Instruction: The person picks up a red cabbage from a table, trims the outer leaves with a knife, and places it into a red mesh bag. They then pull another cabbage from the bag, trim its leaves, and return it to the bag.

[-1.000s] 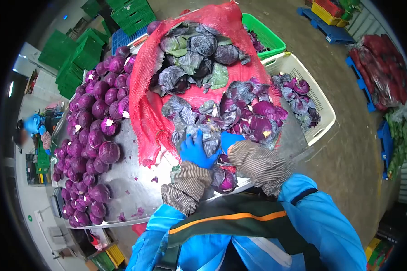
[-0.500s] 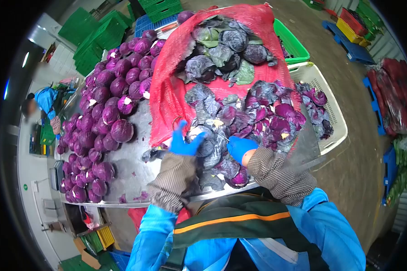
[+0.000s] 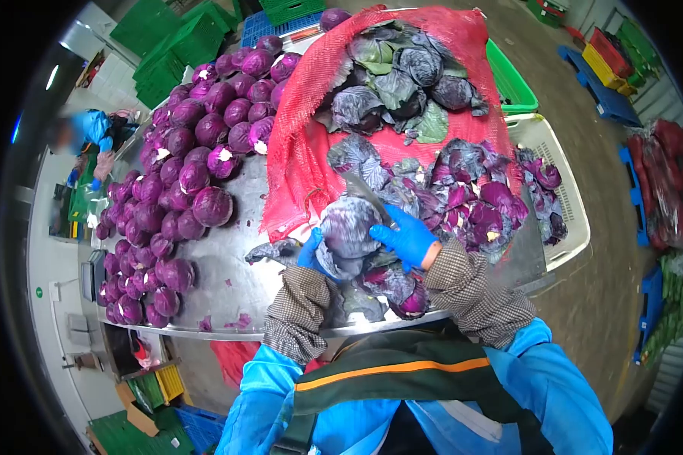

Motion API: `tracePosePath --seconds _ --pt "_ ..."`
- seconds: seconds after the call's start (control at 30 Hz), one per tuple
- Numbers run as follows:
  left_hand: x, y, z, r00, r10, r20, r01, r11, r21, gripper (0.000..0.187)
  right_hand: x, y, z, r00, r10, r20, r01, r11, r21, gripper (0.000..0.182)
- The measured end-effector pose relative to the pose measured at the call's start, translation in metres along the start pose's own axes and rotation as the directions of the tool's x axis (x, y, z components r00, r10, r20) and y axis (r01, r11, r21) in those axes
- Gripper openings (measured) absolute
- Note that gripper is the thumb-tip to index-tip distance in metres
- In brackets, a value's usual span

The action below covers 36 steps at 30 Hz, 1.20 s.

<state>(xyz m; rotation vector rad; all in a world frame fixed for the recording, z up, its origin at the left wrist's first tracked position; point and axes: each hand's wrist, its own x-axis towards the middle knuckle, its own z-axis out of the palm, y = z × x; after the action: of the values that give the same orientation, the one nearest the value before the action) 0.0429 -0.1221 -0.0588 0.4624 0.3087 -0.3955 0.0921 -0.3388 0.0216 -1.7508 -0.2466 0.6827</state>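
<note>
A red cabbage (image 3: 347, 227) with dull outer leaves sits between my gloved hands, above a heap of loose leaves (image 3: 463, 193). My left hand (image 3: 313, 255) cups its lower left side. In my right hand (image 3: 407, 236) is a knife (image 3: 366, 191), its greyish blade pointing up and left past the top of the cabbage; the handle is hidden in the glove. The fingers of that hand also touch the cabbage's right side. Beyond them, several unpeeled cabbages (image 3: 357, 108) lie in the mouth of a red mesh sack (image 3: 300, 125).
Peeled purple cabbages (image 3: 193, 177) crowd the left of the metal table (image 3: 239, 208). A white crate (image 3: 577, 201) holding leaves stands at the right, a green crate (image 3: 514, 76) behind it. A person in blue (image 3: 91, 133) is at the far left.
My left hand has moved from hovering over the leaves to the cabbage's side. The cabbage now stands out between both hands, and the knife blade has come up behind it.
</note>
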Motion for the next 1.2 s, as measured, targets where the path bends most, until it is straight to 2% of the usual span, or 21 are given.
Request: tracePosePath --seconds 0.03,0.07,0.13,0.27,0.33,0.43,0.5,0.6,0.67,0.7,0.73,0.8,0.83,0.87,0.93,1.0,1.03,1.1,1.13,1.17,1.2 --pt "-0.002 -0.003 0.01 0.999 0.005 0.043 -0.003 0.999 -0.043 0.063 0.003 0.0 -0.002 0.998 0.056 0.022 -0.057 0.997 0.044 0.068" --pt "-0.005 0.005 0.017 0.992 -0.003 -0.124 0.019 0.991 0.132 0.063 0.004 -0.003 -0.003 1.0 0.013 0.0 -0.013 1.0 0.025 0.068" --pt "-0.001 0.011 0.019 0.996 -0.07 0.054 0.066 0.996 0.062 0.062 0.002 -0.008 -0.004 0.997 -0.065 -0.041 0.065 0.998 -0.016 0.068" --pt "0.003 0.009 0.024 0.924 0.361 0.125 -0.358 0.705 0.613 0.063 0.002 0.007 0.016 0.978 -0.191 -0.081 0.157 0.937 -0.313 0.064" --pt "-0.004 0.004 0.019 0.992 0.116 -0.058 -0.096 0.958 0.271 0.064 0.001 0.009 0.018 0.949 -0.294 -0.114 0.25 0.921 -0.3 0.04" --pt "-0.002 0.01 -0.001 0.982 -0.03 0.187 0.021 0.998 0.052 0.068 -0.006 0.008 0.007 0.848 -0.5 -0.178 0.369 0.797 -0.479 0.019" --pt "-0.002 0.013 -0.016 0.929 -0.091 0.359 0.13 0.988 -0.085 0.072 -0.005 0.02 -0.012 0.902 -0.357 -0.242 0.176 0.817 -0.55 0.021" --pt "-0.019 0.025 0.018 0.967 0.015 0.254 0.04 0.977 -0.211 0.077 0.002 0.038 -0.041 0.946 -0.04 -0.321 -0.148 0.829 -0.54 0.031" --pt "-0.02 0.032 0.019 0.998 0.053 -0.039 -0.058 0.988 -0.144 0.078 -0.003 0.007 -0.024 0.989 -0.046 -0.141 -0.029 0.872 -0.489 0.051" --pt "-0.024 0.033 0.02 0.981 0.03 0.191 -0.024 0.999 -0.031 0.074 -0.014 -0.031 -0.012 0.994 -0.085 -0.061 0.047 0.881 -0.47 0.055" --pt "-0.029 0.032 0.037 0.999 -0.021 0.033 0.016 0.988 0.157 0.072 -0.019 -0.052 -0.005 0.991 -0.132 0.016 0.125 0.886 -0.447 0.06" --pt "-0.04 0.029 0.076 0.958 -0.026 -0.287 0.168 0.858 0.485 0.069 0.01 -0.011 0.01 0.946 -0.315 -0.073 0.294 0.934 -0.204 0.066" --pt "-0.027 0.02 0.028 0.956 0.26 0.134 -0.272 0.623 0.733 0.082 0.019 0.004 0.014 0.911 -0.39 -0.135 0.381 0.921 -0.083 0.069" --pt "-0.035 0.02 0.04 0.948 0.289 0.131 -0.281 0.574 0.769 0.089 0.019 0.006 0.009 0.974 -0.224 -0.016 0.222 0.951 0.216 0.061" --pt "-0.055 0.016 0.079 0.927 0.355 0.12 -0.289 0.475 0.831 0.104 0.018 0.009 -0.003 0.938 0.006 0.347 -0.244 0.722 0.647 0.048" --pt "-0.039 0.001 0.067 0.866 0.465 0.184 -0.425 0.491 0.761 0.11 0.017 0.021 0.022 0.853 0.202 0.481 -0.516 0.457 0.724 0.041" --pt "-0.035 -0.002 0.062 0.858 0.493 0.143 -0.413 0.497 0.764 0.11 0.026 0.039 0.032 0.815 0.043 0.578 -0.534 0.443 0.72 0.042" --pt "-0.025 -0.005 0.035 0.869 0.492 0.056 -0.325 0.483 0.813 0.105 0.033 0.062 0.039 0.933 0.178 0.312 -0.316 0.82 0.476 0.042" --pt "-0.025 -0.002 0.026 0.877 0.451 0.167 -0.294 0.227 0.929 0.102 0.03 0.063 0.04 0.969 0.189 0.157 -0.226 0.935 0.272 0.042" --pt "-0.024 0.005 0.02 0.887 0.376 0.268 -0.267 -0.054 0.962 0.099 0.023 0.063 0.037 0.998 -0.024 -0.054 0.008 0.961 -0.277 0.036" --pt "-0.019 0.008 0.015 0.898 0.271 0.346 -0.25 -0.334 0.909 0.097 0.019 0.058 0.033 0.996 -0.075 -0.043 0.054 0.929 -0.366 0.036"
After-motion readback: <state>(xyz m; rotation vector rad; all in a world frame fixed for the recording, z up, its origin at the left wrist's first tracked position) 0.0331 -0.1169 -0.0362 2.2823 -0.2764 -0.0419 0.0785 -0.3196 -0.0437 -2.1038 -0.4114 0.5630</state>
